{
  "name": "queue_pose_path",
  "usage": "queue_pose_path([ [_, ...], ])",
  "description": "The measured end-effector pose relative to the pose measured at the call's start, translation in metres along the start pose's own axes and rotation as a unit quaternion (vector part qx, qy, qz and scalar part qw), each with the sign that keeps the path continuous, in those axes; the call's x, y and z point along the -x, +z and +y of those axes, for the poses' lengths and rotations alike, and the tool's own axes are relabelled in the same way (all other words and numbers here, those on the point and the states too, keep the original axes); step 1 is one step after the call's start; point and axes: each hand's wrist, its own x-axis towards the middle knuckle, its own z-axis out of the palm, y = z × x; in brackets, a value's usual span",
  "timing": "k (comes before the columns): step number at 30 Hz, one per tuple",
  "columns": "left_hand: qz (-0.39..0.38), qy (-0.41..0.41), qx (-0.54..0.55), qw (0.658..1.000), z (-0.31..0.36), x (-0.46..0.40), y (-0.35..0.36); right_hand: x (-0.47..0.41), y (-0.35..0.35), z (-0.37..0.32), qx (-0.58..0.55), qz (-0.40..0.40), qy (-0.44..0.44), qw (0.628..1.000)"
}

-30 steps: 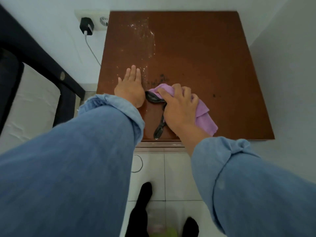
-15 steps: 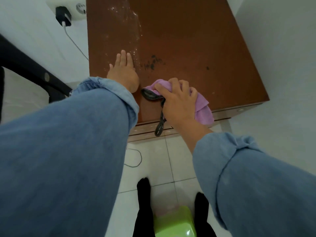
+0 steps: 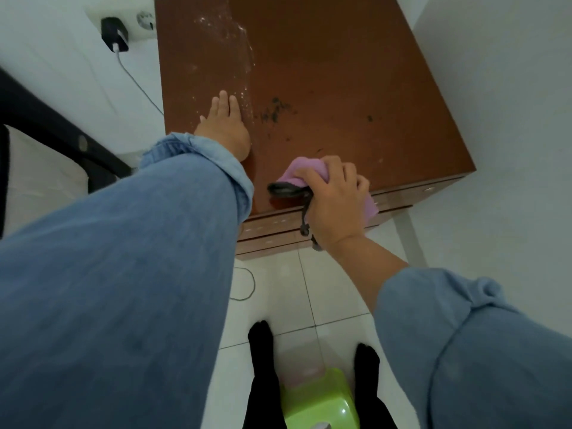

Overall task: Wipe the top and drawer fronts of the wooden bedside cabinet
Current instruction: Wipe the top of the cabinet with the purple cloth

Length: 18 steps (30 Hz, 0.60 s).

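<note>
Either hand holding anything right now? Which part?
The right hand grips the bunched pink cloth from above at the cabinet top's front edge, with a black cord under it. The left hand lies flat, holding nothing.

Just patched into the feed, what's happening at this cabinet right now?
A person is wiping the wooden bedside cabinet. The right hand grips a pink cloth at the top's front edge, with a dark strap-like item bunched under it. The left hand lies flat on the top. White specks and dark crumbs remain farther back.
</note>
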Motion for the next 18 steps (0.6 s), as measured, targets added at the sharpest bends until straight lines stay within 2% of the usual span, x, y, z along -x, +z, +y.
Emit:
queue_pose_path([
  [7, -0.008, 0.019, -0.01, 1.0, -0.006, -0.002, 0.006, -0.057, 0.008, -0.019, -0.02, 0.007, 0.031, 0.999],
  [13, 0.005, 0.064, -0.085, 0.994, -0.038, -0.023, -0.008, -0.123, 0.019, -0.047, -0.042, -0.01, 0.033, 0.999],
  [18, 0.02, 0.059, -0.058, 0.996, -0.069, -0.07, -0.035, -0.194, 0.038, -0.072, -0.05, -0.004, 0.027, 0.998],
])
